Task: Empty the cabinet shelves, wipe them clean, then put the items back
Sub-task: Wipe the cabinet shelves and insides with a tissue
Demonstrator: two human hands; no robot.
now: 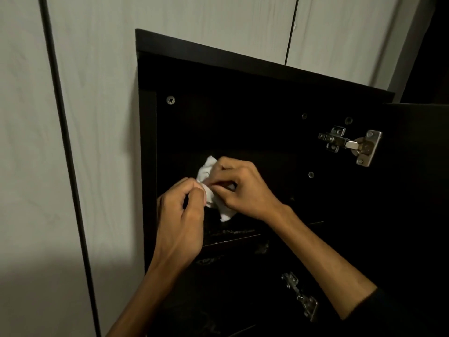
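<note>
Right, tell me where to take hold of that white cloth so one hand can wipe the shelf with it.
Take the white cloth at its bunched middle, coming from above on the right, where the right hand already pinches it. It is crumpled, with loose ends sticking out above and below the fingers, so a grip around the bunch probably gathers them. The left hand pinches its near edge.

I can't see most of the white cloth [206, 172]; my left hand [184, 210] and right hand [239, 188] cover its middle. The cabinet [218, 113] interior is too dark to make out what lies on the shelf [230, 237]. The open door [418, 190] runs off the right edge, and both my forearms leave the frame below.
</note>
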